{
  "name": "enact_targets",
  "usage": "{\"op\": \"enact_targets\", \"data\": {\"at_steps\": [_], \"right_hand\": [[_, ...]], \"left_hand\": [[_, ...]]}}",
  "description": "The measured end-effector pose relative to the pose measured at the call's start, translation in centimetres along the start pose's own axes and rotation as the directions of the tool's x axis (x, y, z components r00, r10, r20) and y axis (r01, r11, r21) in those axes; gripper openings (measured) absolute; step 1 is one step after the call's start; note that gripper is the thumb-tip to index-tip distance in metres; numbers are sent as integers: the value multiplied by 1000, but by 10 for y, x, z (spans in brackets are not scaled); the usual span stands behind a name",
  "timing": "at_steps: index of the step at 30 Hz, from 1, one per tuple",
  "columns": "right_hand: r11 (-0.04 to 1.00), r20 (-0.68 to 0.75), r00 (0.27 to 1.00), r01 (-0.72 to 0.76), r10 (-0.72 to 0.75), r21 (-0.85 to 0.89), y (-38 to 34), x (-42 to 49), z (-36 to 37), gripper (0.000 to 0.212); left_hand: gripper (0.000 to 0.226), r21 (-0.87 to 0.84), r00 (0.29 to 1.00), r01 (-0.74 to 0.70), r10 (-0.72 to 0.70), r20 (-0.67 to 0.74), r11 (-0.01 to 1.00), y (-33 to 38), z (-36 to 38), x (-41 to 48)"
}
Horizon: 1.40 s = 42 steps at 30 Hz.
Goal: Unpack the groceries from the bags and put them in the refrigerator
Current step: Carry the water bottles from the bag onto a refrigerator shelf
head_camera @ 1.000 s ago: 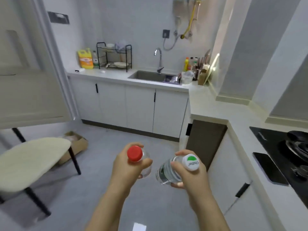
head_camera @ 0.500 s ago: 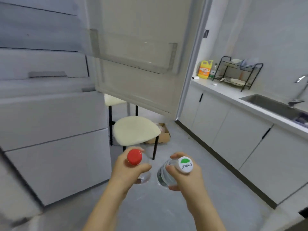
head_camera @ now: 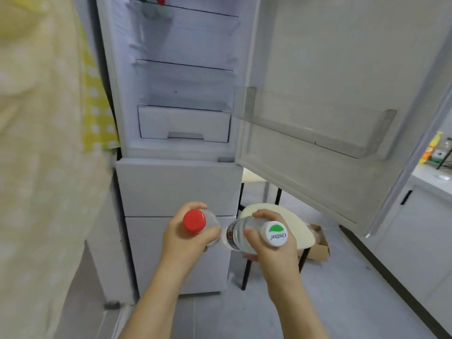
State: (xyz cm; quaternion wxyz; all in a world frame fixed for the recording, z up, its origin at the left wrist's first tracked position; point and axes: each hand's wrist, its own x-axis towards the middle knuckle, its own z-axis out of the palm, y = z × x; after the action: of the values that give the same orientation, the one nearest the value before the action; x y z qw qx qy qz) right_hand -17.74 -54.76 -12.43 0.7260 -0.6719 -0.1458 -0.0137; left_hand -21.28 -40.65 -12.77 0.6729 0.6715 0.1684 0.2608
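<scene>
Bottles gripped, red-capped bottle [head_camera: 199, 222] in left hand [head_camera: 187, 237], white-capped bottle [head_camera: 247, 234] in right hand [head_camera: 271, 243]; stand each upright in the open refrigerator's door shelf [head_camera: 315, 128].

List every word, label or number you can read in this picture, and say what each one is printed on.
"Cestbon": on the white and green cap of the bottle in the right hand, seen upside down.
Labels on the yellow bottle and the bottle beside it on the counter: too blurred to read.
Red cap: no text.
</scene>
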Motion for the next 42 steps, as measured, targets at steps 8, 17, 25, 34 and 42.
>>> {"op": "enact_targets", "data": {"at_steps": [8,17,25,34,42], "right_hand": [[988,26,990,139,-141,71,-13,87,91,27],[919,1,926,374,-377,124,-34,178,178,32],[793,-10,806,584,-592,175,-59,255,216,30],[639,-36,671,719,-740,273,-99,366,234,31],[492,-68,534,815,-843,304,-138,447,245,30]], "left_hand": [[45,41,970,-227,230,-78,973,30,-51,107],[39,80,859,-471,478,-185,878,65,-86,209],[40,100,731,-640,645,-224,761,103,-92,282],[46,162,553,-792,805,-215,588,158,-64,377],[47,164,392,-887,891,-230,433,201,-38,447]]}}
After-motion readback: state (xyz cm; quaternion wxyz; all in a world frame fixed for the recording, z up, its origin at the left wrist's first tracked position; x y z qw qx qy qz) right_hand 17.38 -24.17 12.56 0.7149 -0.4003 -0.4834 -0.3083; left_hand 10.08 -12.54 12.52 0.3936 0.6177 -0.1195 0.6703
